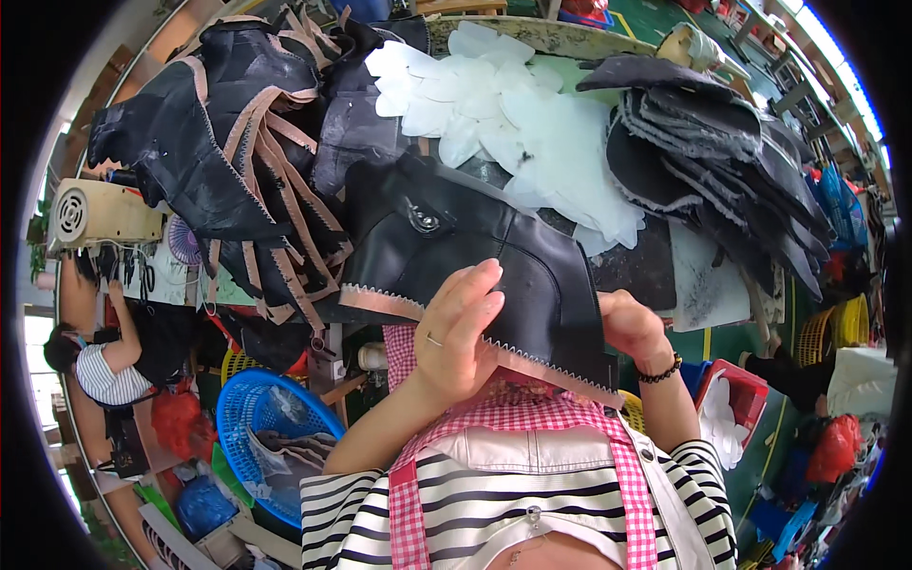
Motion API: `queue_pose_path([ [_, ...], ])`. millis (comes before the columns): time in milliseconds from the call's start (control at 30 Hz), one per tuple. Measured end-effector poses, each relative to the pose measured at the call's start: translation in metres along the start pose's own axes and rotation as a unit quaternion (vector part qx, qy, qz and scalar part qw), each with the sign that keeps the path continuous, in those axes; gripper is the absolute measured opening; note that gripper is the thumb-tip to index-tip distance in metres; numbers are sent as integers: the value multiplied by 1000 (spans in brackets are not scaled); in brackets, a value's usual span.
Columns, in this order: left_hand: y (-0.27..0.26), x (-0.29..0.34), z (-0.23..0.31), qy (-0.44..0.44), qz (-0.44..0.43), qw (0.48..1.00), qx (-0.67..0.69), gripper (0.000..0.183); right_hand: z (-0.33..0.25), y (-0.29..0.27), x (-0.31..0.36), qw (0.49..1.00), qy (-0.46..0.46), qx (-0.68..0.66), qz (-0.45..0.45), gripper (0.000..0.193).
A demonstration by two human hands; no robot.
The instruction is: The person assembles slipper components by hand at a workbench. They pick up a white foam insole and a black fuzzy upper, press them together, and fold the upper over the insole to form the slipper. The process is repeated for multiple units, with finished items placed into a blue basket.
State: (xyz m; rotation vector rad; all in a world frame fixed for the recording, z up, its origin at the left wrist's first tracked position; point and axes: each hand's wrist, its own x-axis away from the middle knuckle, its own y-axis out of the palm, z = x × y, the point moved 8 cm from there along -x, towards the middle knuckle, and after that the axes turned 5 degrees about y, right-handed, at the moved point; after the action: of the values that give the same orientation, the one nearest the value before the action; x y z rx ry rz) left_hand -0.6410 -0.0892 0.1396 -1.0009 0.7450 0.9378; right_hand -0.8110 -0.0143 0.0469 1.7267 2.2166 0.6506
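Note:
A black leather boot upper (541,275), with a zigzag-cut pinkish-tan lower edge and a small shiny metal fitting near its top left, is held up in front of my chest. My left hand (461,332) lies over its lower edge, fingers together against the black face; its thumb is hidden. At the right edge my right hand (632,328) grips the piece, its fingers partly behind the leather. Just beyond the upper, white translucent cut pieces (551,133) lie in an overlapping heap on the table.
Black uppers with tan edging (218,142) are piled left, and dark fuzzy-edged lining pieces (703,142) are stacked right. A blue basket (233,408) stands lower left, a red bin (750,389) lower right. Another person (109,366) works at far left, beside a beige machine (104,214).

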Motion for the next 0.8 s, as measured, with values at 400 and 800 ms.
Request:
queue_pose_path([
  [400,-1,-11,15,-57,-225,955,-187,72,-42,49,-49,975,-74,120,174,45],
  [800,-14,-30,4,-69,-198,963,-172,20,-41,43,-66,973,-73,42,216,59],
])
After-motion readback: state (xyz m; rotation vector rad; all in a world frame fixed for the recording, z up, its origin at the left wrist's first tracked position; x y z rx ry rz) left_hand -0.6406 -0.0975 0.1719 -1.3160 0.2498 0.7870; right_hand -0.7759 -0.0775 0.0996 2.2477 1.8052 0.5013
